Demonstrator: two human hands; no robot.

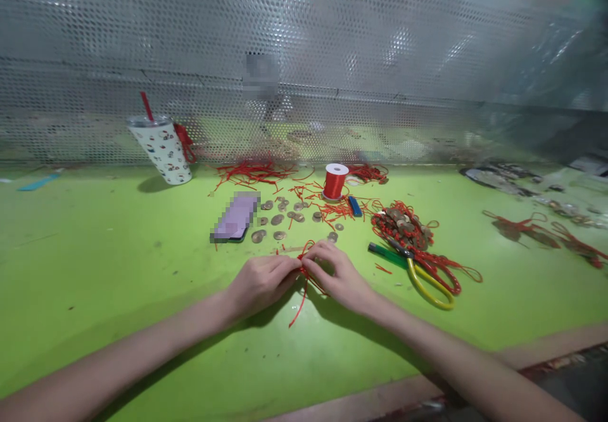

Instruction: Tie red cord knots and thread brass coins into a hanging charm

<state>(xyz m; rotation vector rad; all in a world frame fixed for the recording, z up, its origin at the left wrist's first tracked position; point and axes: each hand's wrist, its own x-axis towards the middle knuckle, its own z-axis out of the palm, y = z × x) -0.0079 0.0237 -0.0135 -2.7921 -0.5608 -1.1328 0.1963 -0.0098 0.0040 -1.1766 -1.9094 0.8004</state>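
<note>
My left hand [266, 281] pinches a red cord [300, 308] from the left, above the green table [190, 358]. From the right, my right hand [338, 275] holds the same cord between thumb and fingers, its fingertips close to those of the left. Loops of the cord stick up and one end hangs down between the hands. Several round coins [277, 220] lie just beyond the hands. A spool of red cord [335, 182] stands upright behind them. To the right is a pile of coins strung on red cord [403, 225].
Scissors [430, 289] with yellow and red handles and a green tool [389, 255] lie right of my right hand. A phone [237, 216] lies left of the coins. A patterned cup [166, 153] with a straw stands at the back left, before a perforated metal screen [304, 42].
</note>
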